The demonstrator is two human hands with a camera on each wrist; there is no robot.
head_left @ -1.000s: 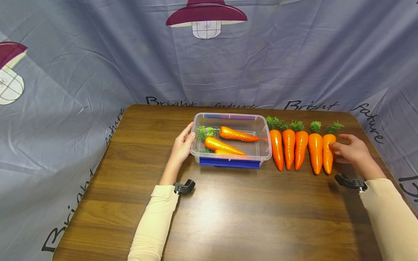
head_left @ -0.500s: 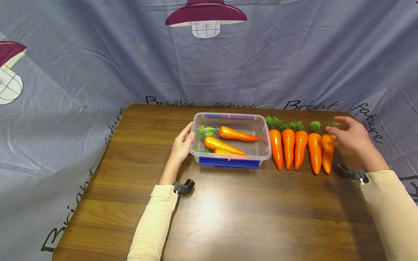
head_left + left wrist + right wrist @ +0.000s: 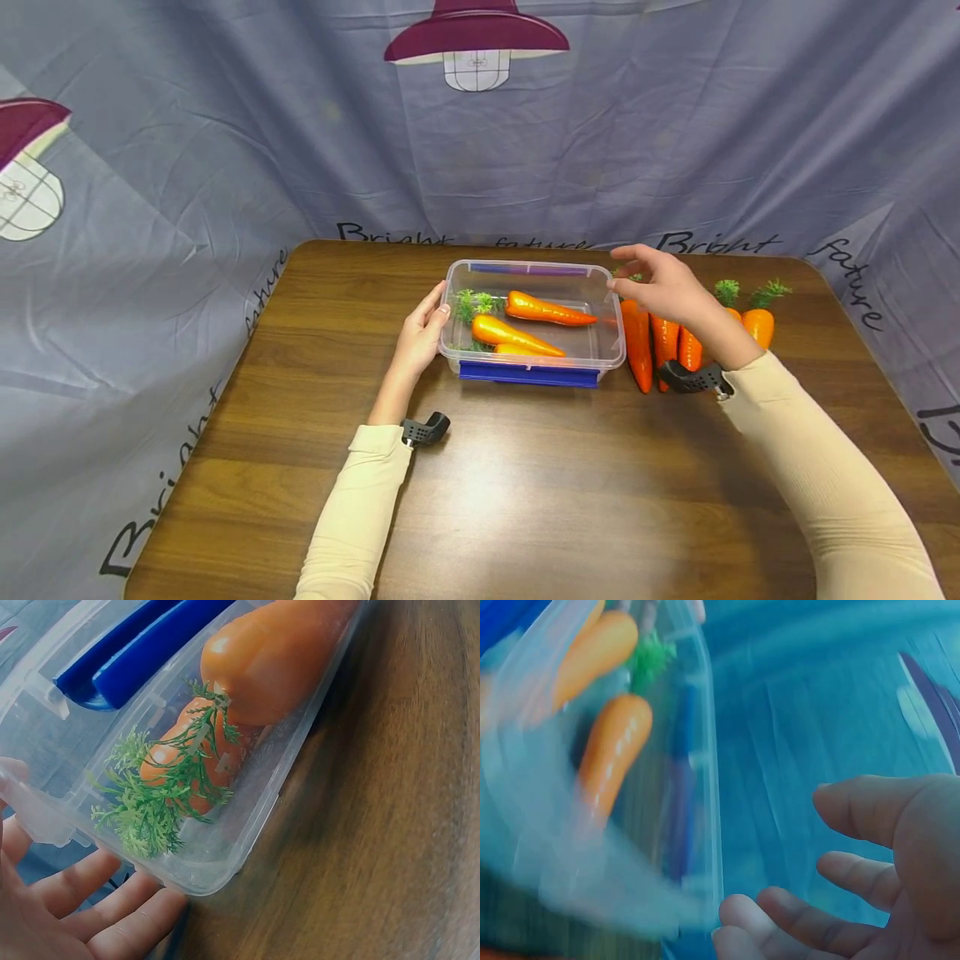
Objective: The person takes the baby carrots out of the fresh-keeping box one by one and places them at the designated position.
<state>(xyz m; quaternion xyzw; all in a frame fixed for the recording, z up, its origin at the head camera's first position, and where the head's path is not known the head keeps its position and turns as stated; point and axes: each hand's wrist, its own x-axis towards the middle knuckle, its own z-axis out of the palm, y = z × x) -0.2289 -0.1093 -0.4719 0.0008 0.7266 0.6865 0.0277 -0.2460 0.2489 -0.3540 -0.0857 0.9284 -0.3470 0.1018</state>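
A clear plastic food container [image 3: 577, 362] with blue clips stands lidless at the table's centre; several orange carrots lie in it, one a front carrot [image 3: 513, 333], another a back carrot [image 3: 547, 308]. My left hand [image 3: 418, 333] holds its left end, thumb at the rim; the left wrist view shows the fingers [image 3: 142, 922] against the outside of the end wall. At the opposite end, my right hand [image 3: 663, 287] hovers by the back right corner with nothing in it. Its fingers [image 3: 817, 926] are loosely bent and apart. Beneath this hand and forearm, a row of carrots [image 3: 637, 346] is partly covered.
At the right end of the row, a carrot [image 3: 759, 327] with green leaves shows beyond the right forearm. A brown wooden table [image 3: 525, 492] carries everything, and a grey-blue printed curtain [image 3: 525, 167] hangs behind its back edge.
My right hand has left the rightmost carrot's leafy top and moved left across the row to the container's right end. The left hand and container have stayed in place.
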